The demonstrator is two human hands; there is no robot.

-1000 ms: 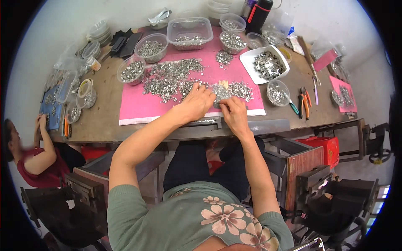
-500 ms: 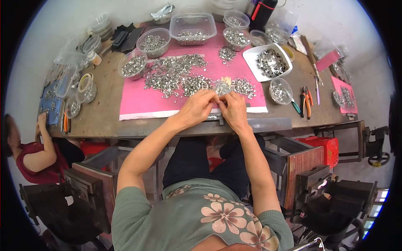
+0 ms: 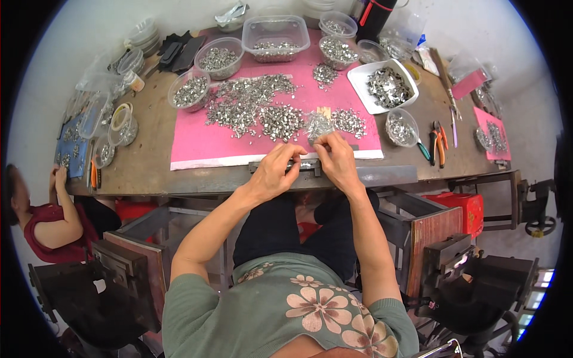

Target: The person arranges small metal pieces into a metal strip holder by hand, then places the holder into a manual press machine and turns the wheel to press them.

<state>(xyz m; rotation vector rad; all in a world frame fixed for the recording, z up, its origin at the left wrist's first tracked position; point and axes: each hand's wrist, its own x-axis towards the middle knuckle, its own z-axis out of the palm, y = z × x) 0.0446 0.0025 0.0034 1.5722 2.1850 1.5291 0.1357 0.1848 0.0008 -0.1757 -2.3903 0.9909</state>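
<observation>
My left hand (image 3: 276,171) is closed, thumb and fingers curled together over a dark metal bar fixture (image 3: 310,165) at the table's front edge. Whatever lies between those fingertips is too small to make out. Just to its right, my right hand (image 3: 338,160) is pinched, its fingertips beside a small heap of thin silvery wire-like pieces (image 3: 319,124); I cannot make out what it holds. On the pink mat (image 3: 221,148) beyond my hands are heaps of small shiny metal pieces (image 3: 282,122), with another small heap (image 3: 348,122) to the right.
Plastic tubs of metal parts (image 3: 188,92) ring the mat's far side. A white square tray (image 3: 362,89) stands at right, near a round tub (image 3: 401,128) and orange-handled pliers (image 3: 440,140). At far left a co-worker's hands (image 3: 58,175) are over a blue mat (image 3: 76,161).
Both my hands have drawn apart and back toward me. The left moved from near the pile down over the metal bar fixture, which now shows more between the hands.
</observation>
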